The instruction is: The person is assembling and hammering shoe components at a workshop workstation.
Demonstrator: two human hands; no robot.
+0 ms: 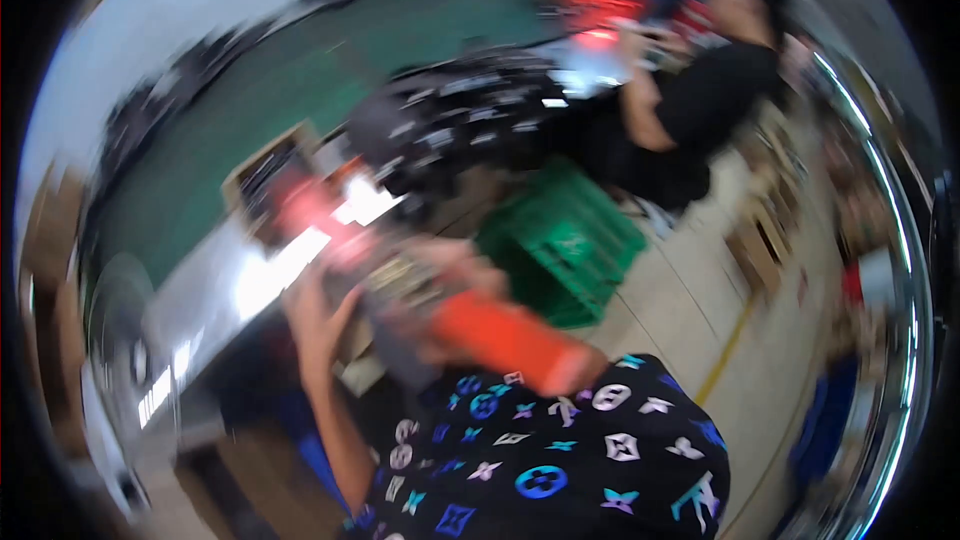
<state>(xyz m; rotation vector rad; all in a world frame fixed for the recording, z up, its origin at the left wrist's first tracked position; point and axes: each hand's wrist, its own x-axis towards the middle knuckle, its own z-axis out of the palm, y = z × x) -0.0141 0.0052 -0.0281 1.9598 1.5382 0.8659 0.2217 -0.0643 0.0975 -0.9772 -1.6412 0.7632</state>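
Motion smears much of the head view. My left hand [318,312] is beside the metal bench edge, its thumb apart from its fingers and nothing plainly held. My right hand [462,265] is curled beside a blurred brass-coloured metal piece [403,280]. A thick orange-red, rod-shaped thing [510,340] slants from there toward my body, across where my right forearm lies. Whether the two join, and what exactly my right fingers grip, is too blurred to tell. Ahead of my left hand, a red glow and a white glare cover part of the bench.
A wooden box [270,175] of dark items stands on the metal bench [215,275], by a green surface [290,90]. A green crate [565,240] is on the tiled floor. Dark parts [450,120] are heaped ahead. A person in black [715,90] works at the far right, near cartons [755,250].
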